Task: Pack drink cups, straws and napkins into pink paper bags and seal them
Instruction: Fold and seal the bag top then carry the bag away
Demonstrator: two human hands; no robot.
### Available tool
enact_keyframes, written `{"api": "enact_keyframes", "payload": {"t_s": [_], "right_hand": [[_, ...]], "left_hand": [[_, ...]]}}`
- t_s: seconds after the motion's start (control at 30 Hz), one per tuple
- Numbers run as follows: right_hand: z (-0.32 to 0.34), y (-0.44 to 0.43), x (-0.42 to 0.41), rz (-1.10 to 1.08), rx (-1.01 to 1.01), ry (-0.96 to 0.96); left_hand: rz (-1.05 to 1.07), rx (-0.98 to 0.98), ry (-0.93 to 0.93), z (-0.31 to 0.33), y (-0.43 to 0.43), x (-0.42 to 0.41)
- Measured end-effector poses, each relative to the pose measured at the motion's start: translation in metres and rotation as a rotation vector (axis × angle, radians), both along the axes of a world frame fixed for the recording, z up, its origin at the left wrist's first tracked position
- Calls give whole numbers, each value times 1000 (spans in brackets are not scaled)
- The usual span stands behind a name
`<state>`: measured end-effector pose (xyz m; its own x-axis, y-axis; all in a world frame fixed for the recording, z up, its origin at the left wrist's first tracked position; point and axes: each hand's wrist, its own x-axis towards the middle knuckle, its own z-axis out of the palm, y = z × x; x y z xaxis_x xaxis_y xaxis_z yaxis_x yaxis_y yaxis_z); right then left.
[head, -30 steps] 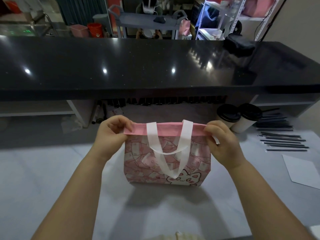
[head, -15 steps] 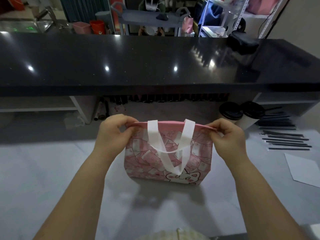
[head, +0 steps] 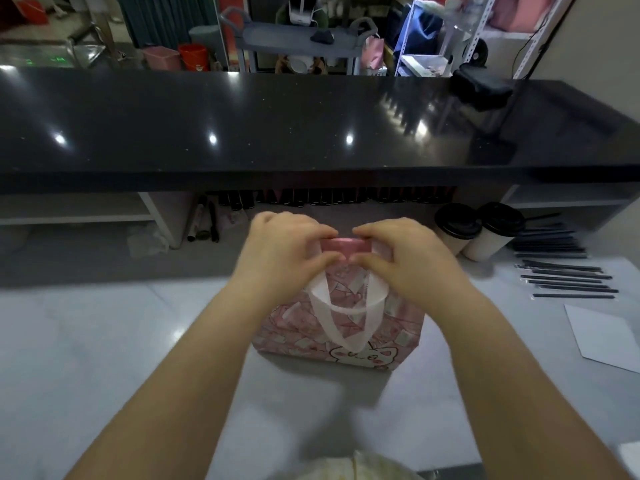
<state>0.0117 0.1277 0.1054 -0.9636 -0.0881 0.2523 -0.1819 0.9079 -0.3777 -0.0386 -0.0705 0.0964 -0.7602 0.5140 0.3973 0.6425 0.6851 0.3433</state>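
Grey counter (head: 104, 341), pink bag (head: 287, 330) pinched, contents hidden

At frame centre the left hand (head: 284, 251) and right hand (head: 405, 258) pinch the folded top edge of the pink bag (head: 341, 327) on the pale counter (head: 104, 341), two lidded cups (head: 478, 233) and dark straws (head: 568, 275) at right.

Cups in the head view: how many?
2. The left cup and the right cup stand side by side, right of the pink bag. The bag's top is closed, so any cups inside are hidden.
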Motion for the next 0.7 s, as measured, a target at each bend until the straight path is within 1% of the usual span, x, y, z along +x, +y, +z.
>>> {"api": "enact_keyframes", "payload": {"t_s": [0.03, 0.1, 0.23, 0.3, 0.33, 0.4, 0.43, 0.53, 0.63, 0.7], "right_hand": [[-4, -6, -5, -7, 84, 8], [-12, -13, -10, -36, 148, 44], [-23, -18, -6, -10, 139, 197], [-22, -11, -4, 13, 122, 205], [-20, -4, -3, -7, 112, 175], [-16, 12, 0, -74, 79, 114], [-16, 18, 1, -90, 70, 116], [-21, 15, 2, -98, 112, 191], [-25, 14, -3, -109, 53, 240], [-30, 27, -2, -99, -107, 192]], "left_hand": [[20, -60, 55, -5, 9, -1], [39, -66, 103, -15, 18, -3], [26, -5, 199, -27, 21, -3], [10, -8, 257, -28, 14, -2], [11, -14, 271, -28, 8, -3], [30, -5, 249, -28, -8, -7], [32, 8, 227, -28, -14, -8], [34, 46, 210, -30, -16, -9], [52, 72, 218, -32, -14, -9], [25, 81, 207, -35, -24, -15]]}}
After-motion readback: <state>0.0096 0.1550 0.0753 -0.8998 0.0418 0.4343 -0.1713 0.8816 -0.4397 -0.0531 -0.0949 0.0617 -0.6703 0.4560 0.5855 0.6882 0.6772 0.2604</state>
